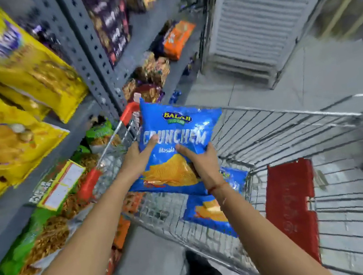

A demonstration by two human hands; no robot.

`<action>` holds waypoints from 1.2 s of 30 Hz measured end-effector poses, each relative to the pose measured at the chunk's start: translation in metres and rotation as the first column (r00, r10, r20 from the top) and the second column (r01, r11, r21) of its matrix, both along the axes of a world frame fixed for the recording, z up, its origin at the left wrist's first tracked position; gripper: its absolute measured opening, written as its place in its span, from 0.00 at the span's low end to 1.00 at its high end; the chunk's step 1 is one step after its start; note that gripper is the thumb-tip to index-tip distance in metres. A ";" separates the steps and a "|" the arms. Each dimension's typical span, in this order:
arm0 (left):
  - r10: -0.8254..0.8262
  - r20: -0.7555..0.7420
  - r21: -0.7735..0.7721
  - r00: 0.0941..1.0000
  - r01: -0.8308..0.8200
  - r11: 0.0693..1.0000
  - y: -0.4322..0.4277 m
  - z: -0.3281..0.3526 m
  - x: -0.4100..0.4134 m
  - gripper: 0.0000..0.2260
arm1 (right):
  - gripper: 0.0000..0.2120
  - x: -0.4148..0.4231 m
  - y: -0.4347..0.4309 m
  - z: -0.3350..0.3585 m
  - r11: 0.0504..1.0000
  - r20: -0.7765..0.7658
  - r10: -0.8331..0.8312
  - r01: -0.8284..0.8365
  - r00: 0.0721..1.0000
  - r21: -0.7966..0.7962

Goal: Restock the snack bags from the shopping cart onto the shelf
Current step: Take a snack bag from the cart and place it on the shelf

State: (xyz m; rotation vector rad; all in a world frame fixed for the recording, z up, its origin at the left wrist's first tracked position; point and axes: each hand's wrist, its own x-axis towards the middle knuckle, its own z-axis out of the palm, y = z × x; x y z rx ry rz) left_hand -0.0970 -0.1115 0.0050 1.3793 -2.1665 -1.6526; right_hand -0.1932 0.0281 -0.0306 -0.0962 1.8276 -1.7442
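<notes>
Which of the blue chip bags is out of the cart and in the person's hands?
The blue Crunchem bag, gripped by the left hand and right hand above the cart. The other blue bags lie in the cart's basket beneath it.

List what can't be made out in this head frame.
- Yellow bags, head view: motion blur, brand unreadable.
- Blue chip bag: left hand and right hand cover part of its print.
- Blue bags in the cart: right forearm hides them, count unclear.
- Shelf price tag: too blurred to read.
- Cart: cut by the right edge.
</notes>
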 end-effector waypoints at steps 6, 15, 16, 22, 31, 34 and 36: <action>-0.022 -0.195 -0.314 0.980 -0.041 0.949 0.003 0.154 0.011 0.15 | 0.28 -0.006 -0.014 0.140 0.973 -0.229 -0.045 -0.009 0.972 -0.231; -0.010 -0.471 -0.617 0.882 -0.321 0.718 0.000 0.347 0.101 0.20 | 0.23 0.042 -0.051 0.348 0.823 -0.479 0.006 -0.277 0.878 -0.496; -0.015 -0.497 -0.629 0.867 -0.349 0.695 -0.002 0.363 0.114 0.21 | 0.24 0.051 -0.057 0.368 0.806 -0.507 0.013 -0.309 0.862 -0.505; -0.028 -0.627 -0.650 0.779 -0.502 0.570 -0.008 0.433 0.200 0.25 | 0.21 0.116 -0.092 0.459 0.648 -0.599 0.084 -0.500 0.797 -0.575; 0.168 -0.580 -0.681 0.797 -0.588 0.437 -0.050 0.467 0.305 0.28 | 0.38 0.203 -0.184 0.512 0.506 -0.724 0.275 -0.736 0.632 -0.450; 0.268 -0.575 -0.647 0.773 -0.630 0.429 -0.076 0.466 0.318 0.31 | 0.48 0.214 -0.225 0.509 0.484 -0.741 0.310 -0.770 0.595 -0.416; 0.331 -0.559 -0.623 0.760 -0.649 0.438 -0.089 0.464 0.322 0.31 | 0.53 0.215 -0.249 0.504 0.493 -0.734 0.348 -0.780 0.583 -0.386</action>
